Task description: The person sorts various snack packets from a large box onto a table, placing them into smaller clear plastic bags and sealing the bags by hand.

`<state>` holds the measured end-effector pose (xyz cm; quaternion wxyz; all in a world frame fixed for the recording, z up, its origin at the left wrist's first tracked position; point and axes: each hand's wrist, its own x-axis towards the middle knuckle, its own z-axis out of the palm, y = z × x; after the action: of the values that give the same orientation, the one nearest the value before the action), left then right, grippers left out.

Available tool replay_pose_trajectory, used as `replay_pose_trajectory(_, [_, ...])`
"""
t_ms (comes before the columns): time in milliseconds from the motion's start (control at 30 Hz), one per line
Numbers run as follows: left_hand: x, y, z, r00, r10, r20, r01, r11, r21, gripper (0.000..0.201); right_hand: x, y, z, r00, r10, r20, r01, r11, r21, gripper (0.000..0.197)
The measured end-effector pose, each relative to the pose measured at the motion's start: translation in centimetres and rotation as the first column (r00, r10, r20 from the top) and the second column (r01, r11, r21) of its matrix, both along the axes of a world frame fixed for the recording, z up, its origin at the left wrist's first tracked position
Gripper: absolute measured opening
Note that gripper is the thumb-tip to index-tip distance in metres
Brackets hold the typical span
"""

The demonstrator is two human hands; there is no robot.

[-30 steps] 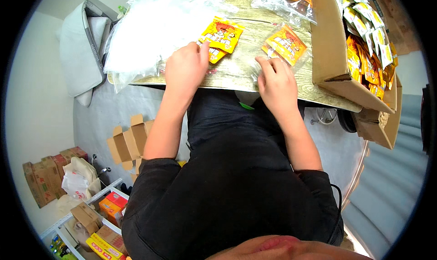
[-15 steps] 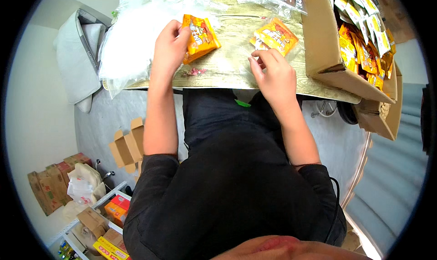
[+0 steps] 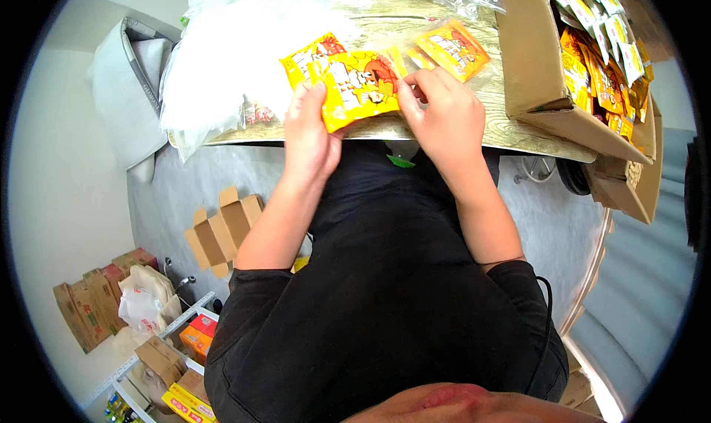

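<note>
- Two hands meet on one yellow packet: the front packet (image 3: 359, 90), well left of the cardboard box (image 3: 529, 60) and raised above the table (image 3: 511, 134) near its edge.
- The left hand (image 3: 309, 138) grasps the front packet by its left side, thumb laid over the face, fingers underneath.
- The right hand (image 3: 448, 115), between that packet and the cardboard box, has its thumb and forefinger at the packet's right edge, apparently pinching it; how firmly, I cannot tell.
- At least one rear packet (image 3: 300, 56) shows behind, fanned out on the side away from the cardboard box. Whether more lie hidden there is unclear.
- Half a second ago the right hand was apart from these packets; now they have come across to it and both hands share the front one. To my judgement, that makes this a moment of sorting or squaring the packets, with neither hand free.
- Just left of the cardboard box lies a bagged packet (image 3: 455, 49), in clear film; the right hand partly covers its near end, contact uncertain.
- Inside the cardboard box sit orange packets (image 3: 592, 90) and white sachets (image 3: 603, 30).
- Farthest left of the cardboard box on the table, clear bags (image 3: 229, 60) spread in a heap.
</note>
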<state>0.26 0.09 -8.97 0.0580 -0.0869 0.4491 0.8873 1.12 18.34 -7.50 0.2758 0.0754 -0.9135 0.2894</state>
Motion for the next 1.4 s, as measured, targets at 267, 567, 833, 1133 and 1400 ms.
replay_pose_trajectory(267, [0.4,1.5,-2.1,0.911,-0.348,0.222,0.347,0.937,0.045,0.034,0.8,-0.3,-1.0,0.999,0.032,-0.01,-0.031,0.998,0.046,0.013])
replay_pose_trajectory(567, [1.2,2.0,-1.9,0.975,-0.216,0.049,0.205,0.965,0.163,0.04,0.3,0.7,-2.0,0.996,0.019,-0.087,-0.012,0.997,0.081,0.019])
replay_pose_trajectory(833, [0.1,3.7,-1.5,0.925,-0.349,0.151,0.28,0.895,0.348,0.051,0.9,0.9,-1.7,0.957,0.235,0.17,-0.211,0.967,-0.145,0.019])
replay_pose_trajectory(1133, [0.4,4.0,-1.6,0.947,-0.304,0.102,0.284,0.943,0.175,0.051,1.2,0.7,-1.4,0.98,0.167,0.11,-0.176,0.982,0.074,0.021])
replay_pose_trajectory(1400, [-2.7,4.9,-4.6,0.848,-0.524,0.082,0.38,0.707,0.597,0.036,1.7,-0.4,-1.1,0.98,0.197,0.022,-0.198,0.978,0.07,0.021])
